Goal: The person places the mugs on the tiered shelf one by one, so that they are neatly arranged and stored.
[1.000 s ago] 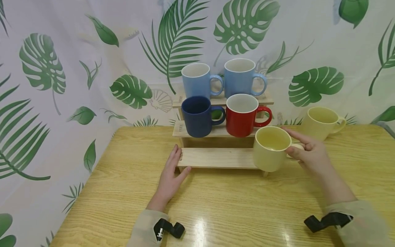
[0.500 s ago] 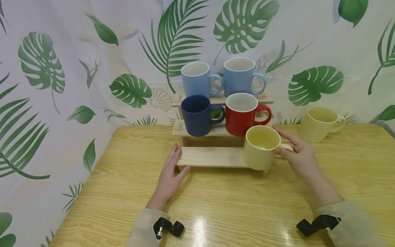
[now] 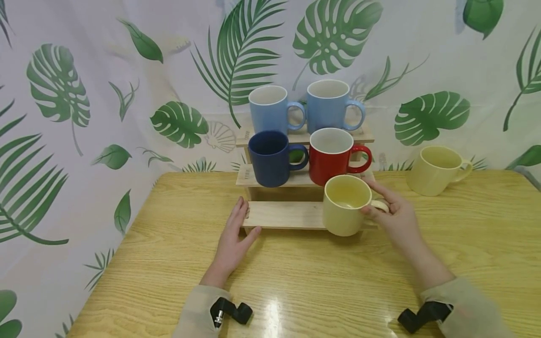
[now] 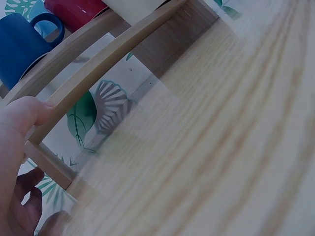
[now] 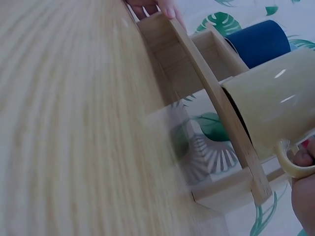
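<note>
My right hand (image 3: 399, 223) holds a pale yellow mug (image 3: 343, 217) by its handle. The mug is upright at the right part of the bottom shelf (image 3: 285, 215) of a stepped wooden rack; in the right wrist view its base (image 5: 241, 118) is right by the board's edge, and I cannot tell if it bears its full weight. My left hand (image 3: 231, 244) rests at the shelf's left end, fingers along the side and thumb (image 4: 37, 110) at the front edge. On the middle shelf stand a dark blue mug (image 3: 269, 162) and a red mug (image 3: 327, 162).
Two light blue mugs (image 3: 265, 115) stand on the rack's top shelf. A second yellow mug (image 3: 432, 173) is on the wooden table (image 3: 160, 244) to the right, near the back edge. Behind everything hangs a leaf-patterned white cloth (image 3: 177, 84).
My right hand has carried the yellow mug leftward over the bottom shelf, and slightly down in the last half second. My left hand and the other mugs have stayed put.
</note>
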Available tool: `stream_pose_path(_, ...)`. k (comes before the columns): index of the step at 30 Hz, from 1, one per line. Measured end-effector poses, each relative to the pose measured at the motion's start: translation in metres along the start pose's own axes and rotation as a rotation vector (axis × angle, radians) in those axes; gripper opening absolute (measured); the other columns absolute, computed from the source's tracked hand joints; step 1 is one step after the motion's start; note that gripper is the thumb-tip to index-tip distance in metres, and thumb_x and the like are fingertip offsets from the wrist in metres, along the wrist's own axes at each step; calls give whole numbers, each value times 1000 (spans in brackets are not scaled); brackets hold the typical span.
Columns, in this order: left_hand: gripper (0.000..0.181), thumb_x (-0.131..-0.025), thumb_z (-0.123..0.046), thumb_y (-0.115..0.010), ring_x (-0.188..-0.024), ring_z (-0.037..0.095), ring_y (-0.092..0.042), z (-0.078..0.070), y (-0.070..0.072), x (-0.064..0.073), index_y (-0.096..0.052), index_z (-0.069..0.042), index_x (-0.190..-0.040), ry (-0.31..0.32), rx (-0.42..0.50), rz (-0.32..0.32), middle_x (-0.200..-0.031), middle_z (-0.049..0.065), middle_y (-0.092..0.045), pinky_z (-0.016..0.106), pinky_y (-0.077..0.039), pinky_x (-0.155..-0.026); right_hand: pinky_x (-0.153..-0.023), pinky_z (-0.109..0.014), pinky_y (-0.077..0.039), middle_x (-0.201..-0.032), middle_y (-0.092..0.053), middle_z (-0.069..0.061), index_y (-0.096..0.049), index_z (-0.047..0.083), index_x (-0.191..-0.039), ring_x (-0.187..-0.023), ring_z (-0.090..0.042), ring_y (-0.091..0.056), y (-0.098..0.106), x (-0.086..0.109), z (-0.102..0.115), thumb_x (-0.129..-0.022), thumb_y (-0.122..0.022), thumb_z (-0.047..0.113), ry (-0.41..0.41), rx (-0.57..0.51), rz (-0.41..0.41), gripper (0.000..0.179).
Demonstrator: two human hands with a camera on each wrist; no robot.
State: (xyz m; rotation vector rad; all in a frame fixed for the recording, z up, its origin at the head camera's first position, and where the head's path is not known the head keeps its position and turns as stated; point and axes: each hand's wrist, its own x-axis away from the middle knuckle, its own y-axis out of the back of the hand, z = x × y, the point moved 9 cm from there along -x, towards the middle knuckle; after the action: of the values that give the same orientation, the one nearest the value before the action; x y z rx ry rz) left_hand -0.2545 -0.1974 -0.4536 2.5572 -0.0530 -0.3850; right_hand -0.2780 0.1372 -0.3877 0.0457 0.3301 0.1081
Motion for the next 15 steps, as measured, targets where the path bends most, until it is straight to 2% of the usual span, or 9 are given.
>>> stream_pose_path(6, 75, -94, -40, -59, -142, 14, -16, -1, 0, 0, -20, -16, -154, 2, 4, 1, -160, 2, -10, 47, -20, -112, -50, -16, -41, -68, -57, 3, -53, 4, -137, -60, -5, -45, -18, 1, 4, -85, -70, 2, -16, 85, 2, 55)
stream_pose_path(8, 74, -94, -39, -59, -143, 14, -14, -1, 0, 0, -21, -17, -154, 3, -1, 0, -160, 2, -11, 47, -19, -112, -50, -16, -40, -68, -53, 3, -52, 5, -137, -60, -6, -44, -26, 0, 4, -85, -72, 4, -19, 122, 6, 56)
stream_pose_path(12, 74, -94, -40, -59, -143, 15, -11, -1, 1, 0, -21, -17, -153, -1, -7, -6, -160, 2, -11, 48, -19, -112, -57, -16, -45, -94, -61, 0, -50, 9, -140, -69, -8, -49, -45, -3, 4, -86, -72, 10, -32, 152, 29, 58)
stream_pose_path(14, 74, -94, -40, -59, -143, 15, -12, 0, 1, 0, -22, -17, -153, -2, -5, -6, -160, 2, -11, 48, -19, -112, -60, -15, -46, -112, -59, -4, -49, 11, -141, -74, -9, -50, -54, -5, 4, -86, -72, 12, -31, 153, 38, 59)
stream_pose_path(15, 74, -94, -40, -59, -143, 15, -12, 0, 1, 0, -22, -16, -153, -2, -6, -7, -160, 2, -11, 48, -19, -112, -61, -16, -47, -116, -59, -6, -49, 12, -140, -75, -9, -51, -58, -6, 4, -86, -72, 13, -27, 154, 39, 59)
